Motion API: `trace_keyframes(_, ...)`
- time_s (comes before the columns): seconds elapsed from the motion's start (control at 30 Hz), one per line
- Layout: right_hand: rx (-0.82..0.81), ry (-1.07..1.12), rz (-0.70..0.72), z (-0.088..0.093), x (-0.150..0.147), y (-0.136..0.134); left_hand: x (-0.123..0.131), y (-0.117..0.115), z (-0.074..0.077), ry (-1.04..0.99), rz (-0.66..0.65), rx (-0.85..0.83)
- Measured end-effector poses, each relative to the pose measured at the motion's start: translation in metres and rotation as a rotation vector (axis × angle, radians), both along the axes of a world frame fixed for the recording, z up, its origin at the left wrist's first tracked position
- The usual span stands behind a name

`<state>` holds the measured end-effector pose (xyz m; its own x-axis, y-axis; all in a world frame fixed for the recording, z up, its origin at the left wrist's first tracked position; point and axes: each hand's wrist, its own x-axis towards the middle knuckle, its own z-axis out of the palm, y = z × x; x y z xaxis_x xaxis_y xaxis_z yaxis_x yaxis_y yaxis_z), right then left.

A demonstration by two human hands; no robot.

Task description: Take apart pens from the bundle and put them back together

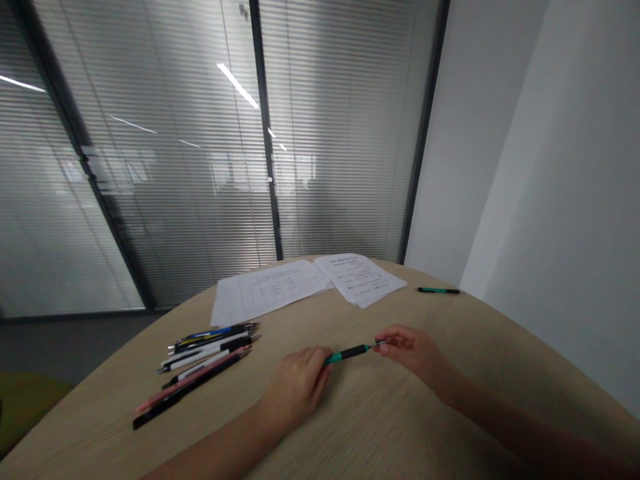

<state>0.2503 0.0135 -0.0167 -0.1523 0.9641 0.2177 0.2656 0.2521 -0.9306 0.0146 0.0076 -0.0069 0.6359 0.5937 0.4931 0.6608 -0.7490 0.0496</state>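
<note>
My left hand (300, 380) is closed around the back part of a green pen (347, 354) with a black grip, held just over the table and pointing to the right. At the pen's front end, the thumb and fingers of my right hand (405, 345) pinch a small silvery pen tip (381, 343). A thin piece shows between the black grip and the silvery part; whether the two are still joined I cannot tell. Left of my left hand lies a row of several pens (205, 357) in black, white, pink, blue and yellow.
The round-edged wooden table (380, 427) carries printed sheets (275, 287) at its far side, with more paper (360, 277) beside them. Another green and black pen (439, 290) lies near the right edge. Behind stand a glass partition with blinds (340, 133) and a white wall (550, 200).
</note>
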Motion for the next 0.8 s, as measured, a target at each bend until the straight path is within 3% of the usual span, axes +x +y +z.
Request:
trace_keyframes(0.47,0.029,0.021,0.02,0.009,-0.002,-0.007,0.0,0.001,-0.003,0.014,-0.011,0.042)
trace_keyframes(0.8,0.217,-0.312,-0.018,0.014,-0.007,-0.018,0.0,-0.001,-0.003,0.033,-0.065,0.061)
